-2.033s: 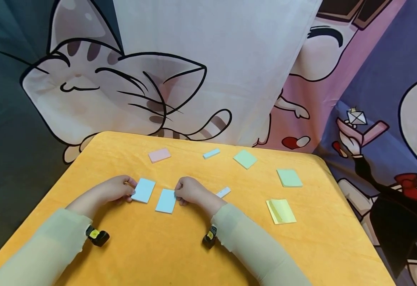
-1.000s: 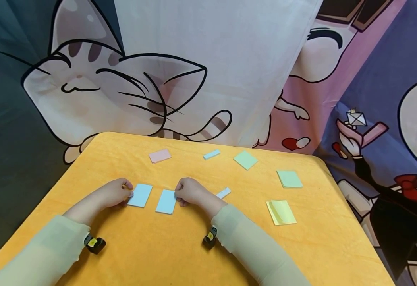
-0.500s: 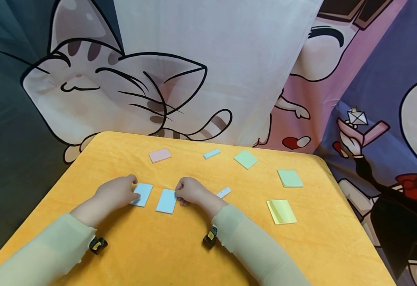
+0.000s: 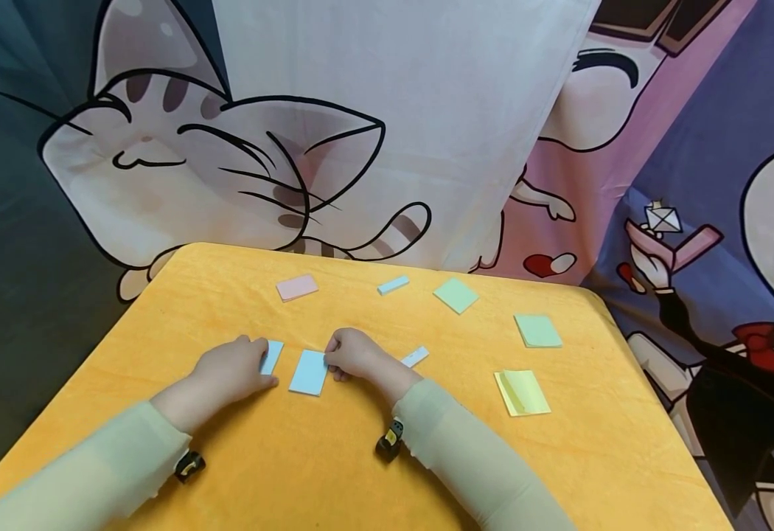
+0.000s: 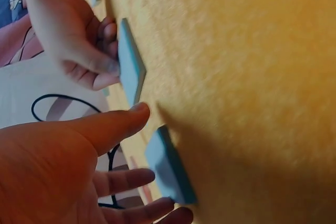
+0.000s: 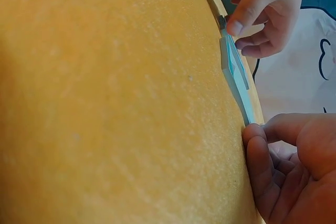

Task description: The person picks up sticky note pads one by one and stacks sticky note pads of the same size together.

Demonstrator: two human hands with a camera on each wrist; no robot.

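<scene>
Two light-blue sticky-note pads lie side by side on the yellow tabletop. My left hand (image 4: 231,372) is over the left pad (image 4: 272,356) and hides much of it in the head view. In the left wrist view, its thumb stands apart from that pad (image 5: 169,169) and its fingers extend loosely beside it; contact is hard to tell. My right hand (image 4: 355,355) pinches the right edge of the other blue pad (image 4: 307,373) between thumb and fingers. The right wrist view shows this pinch at the end of the pad (image 6: 236,87).
Farther back lie a pink pad (image 4: 297,287), a small blue strip (image 4: 394,285) and a green pad (image 4: 455,296). To the right are another green pad (image 4: 537,331) and a yellow pad (image 4: 523,392). A small white strip (image 4: 416,357) sits just beyond the right forearm.
My left hand first shifted the left blue pad slightly left and nearer, then let go of its left edge and moved right over it. The right hand and its pad have stayed in place.
</scene>
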